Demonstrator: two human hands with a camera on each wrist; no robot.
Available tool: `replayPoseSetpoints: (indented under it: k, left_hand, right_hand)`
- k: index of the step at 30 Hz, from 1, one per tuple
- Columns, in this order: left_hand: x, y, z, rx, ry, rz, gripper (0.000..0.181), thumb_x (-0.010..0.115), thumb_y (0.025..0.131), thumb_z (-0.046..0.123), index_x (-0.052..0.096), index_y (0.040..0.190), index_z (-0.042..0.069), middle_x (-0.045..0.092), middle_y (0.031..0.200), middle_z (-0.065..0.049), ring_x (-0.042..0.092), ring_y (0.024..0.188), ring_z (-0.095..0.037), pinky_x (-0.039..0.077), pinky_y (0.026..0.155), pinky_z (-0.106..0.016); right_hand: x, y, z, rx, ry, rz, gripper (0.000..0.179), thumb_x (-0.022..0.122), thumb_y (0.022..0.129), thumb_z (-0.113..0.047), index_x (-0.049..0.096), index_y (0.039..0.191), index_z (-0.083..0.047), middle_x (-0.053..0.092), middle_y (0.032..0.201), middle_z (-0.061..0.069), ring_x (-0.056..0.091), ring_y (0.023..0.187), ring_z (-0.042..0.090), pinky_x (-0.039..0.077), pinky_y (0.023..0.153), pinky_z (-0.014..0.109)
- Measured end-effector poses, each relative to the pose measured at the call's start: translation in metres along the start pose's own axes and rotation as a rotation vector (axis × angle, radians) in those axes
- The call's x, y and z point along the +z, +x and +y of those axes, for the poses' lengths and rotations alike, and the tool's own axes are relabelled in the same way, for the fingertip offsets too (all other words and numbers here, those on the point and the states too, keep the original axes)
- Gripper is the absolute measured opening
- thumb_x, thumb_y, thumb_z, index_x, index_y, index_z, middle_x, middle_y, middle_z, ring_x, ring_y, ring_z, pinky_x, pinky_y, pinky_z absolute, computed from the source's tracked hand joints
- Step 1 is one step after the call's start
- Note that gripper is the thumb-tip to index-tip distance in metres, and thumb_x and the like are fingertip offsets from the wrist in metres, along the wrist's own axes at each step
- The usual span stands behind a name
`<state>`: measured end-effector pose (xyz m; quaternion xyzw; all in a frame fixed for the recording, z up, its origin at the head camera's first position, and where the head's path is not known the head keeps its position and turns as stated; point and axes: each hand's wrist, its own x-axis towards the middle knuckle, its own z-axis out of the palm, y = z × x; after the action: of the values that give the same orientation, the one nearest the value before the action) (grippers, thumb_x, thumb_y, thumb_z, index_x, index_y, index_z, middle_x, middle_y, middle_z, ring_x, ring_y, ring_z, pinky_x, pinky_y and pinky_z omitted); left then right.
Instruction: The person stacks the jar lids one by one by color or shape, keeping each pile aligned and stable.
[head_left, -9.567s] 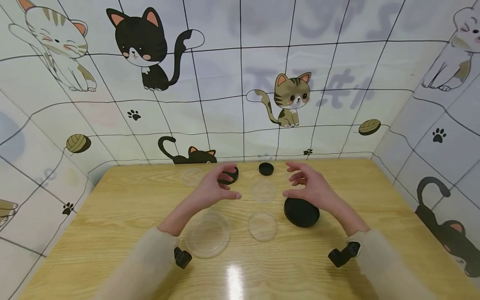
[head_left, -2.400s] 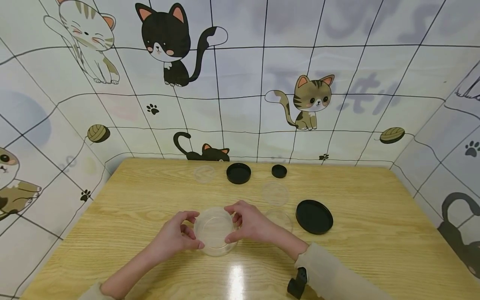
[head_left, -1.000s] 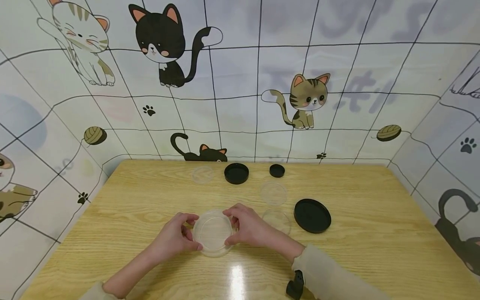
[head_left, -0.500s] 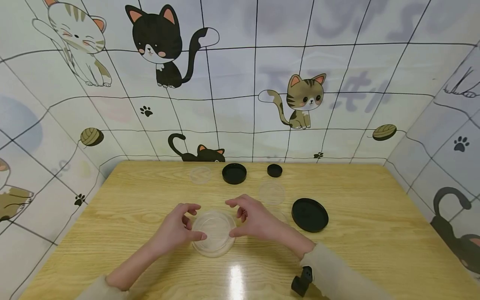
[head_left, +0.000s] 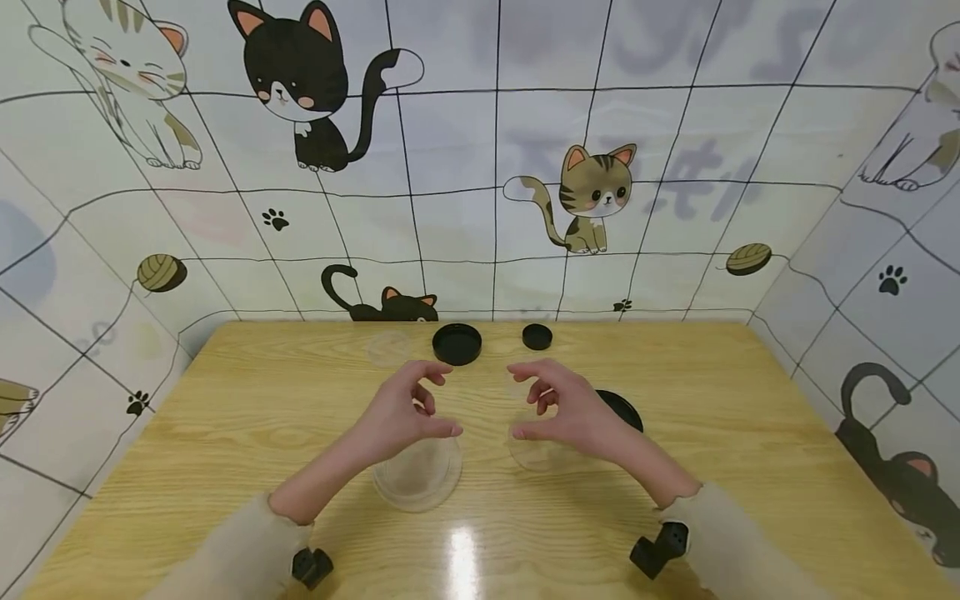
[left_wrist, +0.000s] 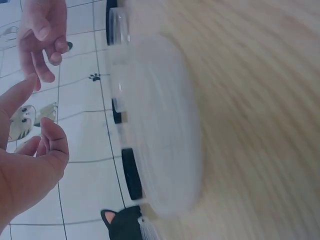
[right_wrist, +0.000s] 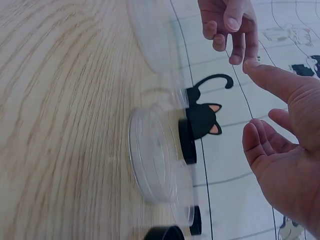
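Observation:
My left hand hovers above the table with fingers bent and thumb apart, holding nothing. Under and in front of it lies a large clear round dish, close and blurred in the left wrist view. Facing it, my right hand is also raised, fingers loosely curved, with nothing between them. A medium clear dish lies beneath the right hand, which covers part of it. The largest black round dish is partly hidden behind that hand. Another clear dish behind the right fingers is mostly hidden.
Toward the back edge stand a black round dish, a small black dish and a faint clear dish. A wall sheet printed with cats rises behind the wooden table.
Both hands held the large clear dish one second ago. They have let go, lifted and moved forward and apart, the right hand shifting right. The dish stays on the table.

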<state>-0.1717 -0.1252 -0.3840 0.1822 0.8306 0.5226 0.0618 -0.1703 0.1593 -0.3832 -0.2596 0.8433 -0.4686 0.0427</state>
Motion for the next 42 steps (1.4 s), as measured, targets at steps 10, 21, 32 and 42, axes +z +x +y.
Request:
replayPoseSetpoints:
  k: [10, 21, 32, 42]
  left_hand:
    - [0.019, 0.029, 0.012, -0.016, -0.065, -0.010, 0.073, 0.091, 0.077, 0.010, 0.056, 0.141, 0.008, 0.054, 0.121, -0.009, 0.055, 0.083, -0.021, 0.050, 0.065, -0.030]
    - [0.033, 0.075, 0.006, -0.028, -0.057, -0.039, 0.071, 0.090, 0.079, 0.008, 0.057, 0.143, 0.013, 0.057, 0.131, -0.008, 0.065, 0.095, -0.020, 0.056, 0.075, -0.035]
    - [0.050, 0.107, -0.013, -0.117, -0.028, -0.117, 0.077, 0.088, 0.081, 0.008, 0.050, 0.147, 0.002, 0.054, 0.138, -0.022, 0.066, 0.103, -0.026, 0.056, 0.083, -0.037]
    - [0.060, 0.121, -0.018, -0.183, 0.006, -0.182, 0.078, 0.088, 0.080, 0.005, 0.049, 0.147, 0.002, 0.057, 0.132, -0.017, 0.065, 0.107, -0.027, 0.055, 0.082, -0.034]
  right_hand:
    - [-0.019, -0.010, 0.014, 0.005, -0.043, 0.076, 0.071, 0.088, 0.080, -0.005, 0.056, 0.143, -0.006, 0.058, 0.130, 0.011, 0.058, 0.095, 0.024, 0.055, 0.082, 0.041]
    - [-0.041, 0.009, 0.051, 0.054, -0.059, 0.075, 0.072, 0.084, 0.085, -0.005, 0.049, 0.148, 0.002, 0.054, 0.138, 0.023, 0.060, 0.112, 0.041, 0.051, 0.098, 0.052]
    - [-0.054, 0.031, 0.080, 0.185, -0.057, -0.011, 0.080, 0.084, 0.085, -0.005, 0.042, 0.152, 0.004, 0.051, 0.140, 0.028, 0.053, 0.124, 0.043, 0.043, 0.106, 0.056]
    - [-0.056, 0.035, 0.097, 0.230, -0.125, -0.101, 0.078, 0.085, 0.085, -0.011, 0.044, 0.150, 0.006, 0.057, 0.136, 0.023, 0.052, 0.125, 0.039, 0.042, 0.107, 0.055]
